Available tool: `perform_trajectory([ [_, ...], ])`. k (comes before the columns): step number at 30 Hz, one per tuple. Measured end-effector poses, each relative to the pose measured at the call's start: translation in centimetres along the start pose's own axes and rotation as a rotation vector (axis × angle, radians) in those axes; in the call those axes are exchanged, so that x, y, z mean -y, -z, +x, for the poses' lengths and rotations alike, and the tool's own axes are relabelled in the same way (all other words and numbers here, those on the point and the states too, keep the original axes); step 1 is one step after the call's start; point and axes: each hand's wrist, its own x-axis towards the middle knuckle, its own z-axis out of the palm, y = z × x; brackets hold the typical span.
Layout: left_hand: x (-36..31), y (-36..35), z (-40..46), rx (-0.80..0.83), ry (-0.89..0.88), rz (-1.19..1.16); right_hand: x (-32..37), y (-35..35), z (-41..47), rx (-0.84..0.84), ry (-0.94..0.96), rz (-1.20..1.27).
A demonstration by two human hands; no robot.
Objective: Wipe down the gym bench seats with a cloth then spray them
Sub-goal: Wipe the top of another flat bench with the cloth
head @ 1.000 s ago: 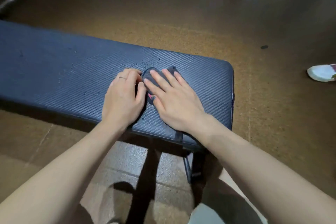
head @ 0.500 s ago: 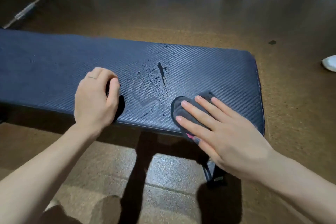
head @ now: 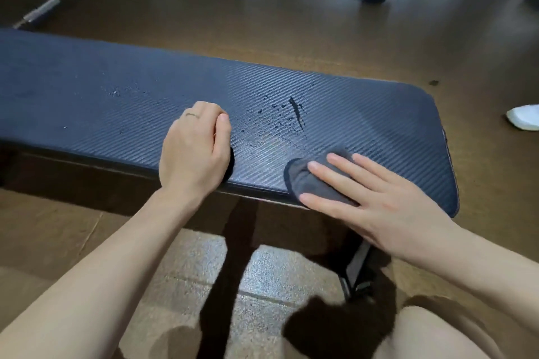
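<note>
The grey cloth point(head: 309, 181) lies bunched at the near edge of the dark blue bench seat point(head: 116, 96), towards its right end, with one fold hanging just over the rim. The right hand point(head: 376, 198) presses it flat with straight, spread fingers – pushing rather than gripping. Just beyond the cloth sits a scatter of droplets and 1 dark wet streak point(head: 296, 115) on the ribbed cover, not yet wiped; finer specks dot the seat farther left. The left hand point(head: 194, 148) rests on the seat near its front edge, fingers curled under with nothing visibly in them, apparently bracing. To wipe well, I would sweep the cloth away from the rim and up through the wet patch in overlapping passes, keeping the palm flat so the bunched fabric spreads – otherwise it may smear or slip off the edge. No container or spray bottle shows. Around the bench lie a brown floor point(head: 320, 23), a barbell point(head: 58, 0) at top left and a white shoe point(head: 525, 119) at right.
</note>
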Motion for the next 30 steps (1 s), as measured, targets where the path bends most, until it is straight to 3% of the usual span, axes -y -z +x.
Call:
perform_trajectory([
  [3, -0.4, -0.2, 0.0, -0.038, 0.014, 0.014, -0.6, 0.1, -1.2, -0.011, -0.028, 0.026],
  [11, 0.1, 0.0, 0.0, -0.081, 0.037, -0.049, 3.5, 0.3, 10.7, -0.112, 0.136, 0.049],
  [20, -0.9, -0.4, 0.0, -0.040, 0.010, 0.011, -1.9, 0.0, -3.0, 0.024, -0.032, 0.065],
  [30, -0.4, -0.5, -0.1, -0.076, -0.010, -0.005, 1.0, 1.8, 11.0, 0.029, -0.084, 0.265],
])
